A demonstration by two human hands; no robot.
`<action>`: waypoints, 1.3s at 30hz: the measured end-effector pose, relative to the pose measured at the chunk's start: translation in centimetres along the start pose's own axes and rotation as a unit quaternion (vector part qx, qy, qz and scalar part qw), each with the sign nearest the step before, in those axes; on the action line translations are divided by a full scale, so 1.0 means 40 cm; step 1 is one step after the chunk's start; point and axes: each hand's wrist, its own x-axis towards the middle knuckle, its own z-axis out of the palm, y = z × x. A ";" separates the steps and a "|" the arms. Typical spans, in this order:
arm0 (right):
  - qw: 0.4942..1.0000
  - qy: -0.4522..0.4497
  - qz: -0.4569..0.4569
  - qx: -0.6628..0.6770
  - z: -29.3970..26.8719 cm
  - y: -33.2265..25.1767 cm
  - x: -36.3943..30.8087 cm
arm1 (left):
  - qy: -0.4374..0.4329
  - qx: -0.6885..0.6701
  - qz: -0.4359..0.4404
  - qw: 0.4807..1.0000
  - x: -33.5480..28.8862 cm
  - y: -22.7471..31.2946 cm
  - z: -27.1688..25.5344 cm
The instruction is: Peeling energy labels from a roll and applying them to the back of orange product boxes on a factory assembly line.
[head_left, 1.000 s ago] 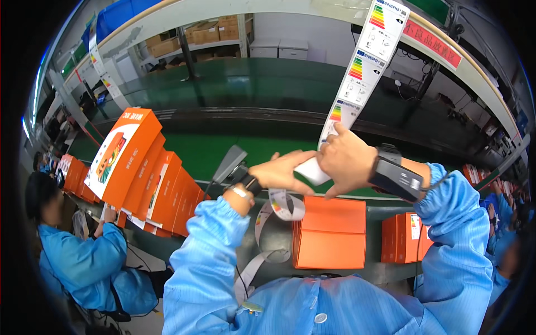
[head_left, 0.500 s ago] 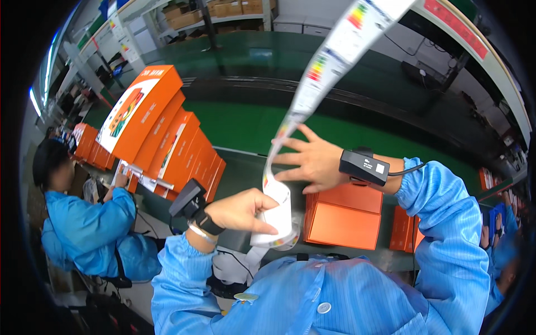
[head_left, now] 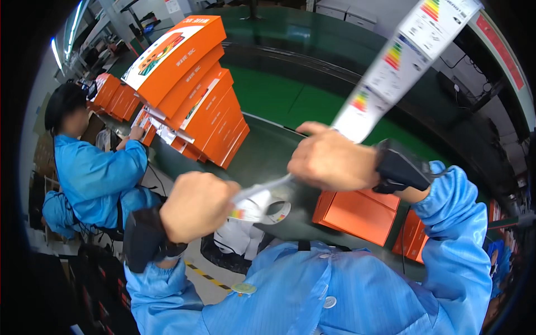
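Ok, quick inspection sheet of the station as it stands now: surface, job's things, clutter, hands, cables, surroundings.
Surface: dark green conveyor belt, bare near the hands.
Job's things: long strip of colour-bar labels running up to the right; its lower end curls between the hands.
Clutter: leaning stack of orange boxes on the left; flat orange box under the right wrist.
Hands: left hand closed on the strip's lower end; right hand gripping the strip higher up; a black device on each wrist.
Cables: nothing seen.
Surroundings: a co-worker in a blue coat on the left; more orange boxes behind.
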 end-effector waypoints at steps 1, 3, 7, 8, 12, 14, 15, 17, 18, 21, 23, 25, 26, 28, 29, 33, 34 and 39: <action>0.998 -0.031 0.009 -0.055 -0.038 0.009 -0.007 | 0.043 0.065 -0.040 0.996 -0.023 -0.005 0.002; 0.988 -0.074 0.038 -0.134 -0.087 0.034 -0.024 | 0.018 0.097 -0.132 0.986 -0.071 -0.041 0.022; 0.937 0.063 0.062 -0.339 -0.188 0.109 -0.025 | 0.011 -0.026 -0.212 0.977 -0.207 -0.119 0.240; 0.922 0.091 0.076 -0.369 -0.215 0.130 -0.035 | -0.010 -0.008 -0.257 0.966 -0.217 -0.111 0.312; 0.858 0.160 0.079 -0.482 -0.306 0.205 -0.068 | -0.005 -0.070 -0.288 0.955 -0.250 -0.039 0.514; 0.864 0.109 0.140 -0.470 -0.328 0.207 -0.076 | 0.001 -0.191 -0.293 0.937 -0.244 -0.046 0.499; 0.852 0.177 0.038 -0.492 -0.325 0.239 -0.090 | 0.006 -0.306 -0.298 0.904 -0.230 -0.045 0.477; 0.884 0.196 -0.055 -0.421 -0.308 0.203 -0.036 | 0.219 -0.450 -0.242 0.831 -0.216 -0.082 0.485; 0.891 0.203 -0.067 -0.400 -0.304 0.171 -0.014 | 0.267 -0.428 -0.246 0.827 -0.186 -0.074 0.399; 0.901 0.226 -0.122 -0.348 -0.328 0.070 0.034 | 0.374 -0.474 -0.105 0.790 -0.067 -0.085 0.241; 0.897 0.245 -0.145 -0.338 -0.364 0.005 0.068 | 0.348 -0.562 0.007 0.751 -0.004 -0.079 0.169; 0.863 0.335 -0.220 -0.308 -0.394 -0.003 0.092 | 0.284 -0.639 0.140 0.701 0.070 -0.075 0.128; 0.855 0.361 -0.221 -0.300 -0.406 -0.014 0.095 | 0.227 -0.684 0.167 0.673 0.097 -0.056 0.113; 0.860 0.388 -0.171 -0.286 -0.424 -0.039 0.092 | 0.110 -0.741 0.170 0.640 0.132 -0.038 0.095; 0.867 0.396 -0.163 -0.253 -0.432 -0.032 0.094 | 0.110 -0.739 0.175 0.641 0.131 -0.036 0.094; 0.822 0.419 -0.117 -0.368 -0.453 0.045 0.074 | -0.077 -0.748 0.107 0.651 0.095 -0.040 0.164; 0.819 0.411 -0.094 -0.390 -0.467 0.075 0.057 | -0.101 -0.774 0.122 0.614 0.082 -0.041 0.225; 0.825 0.384 -0.007 -0.414 -0.458 0.202 -0.002 | -0.210 -0.807 0.052 0.549 -0.092 0.018 0.453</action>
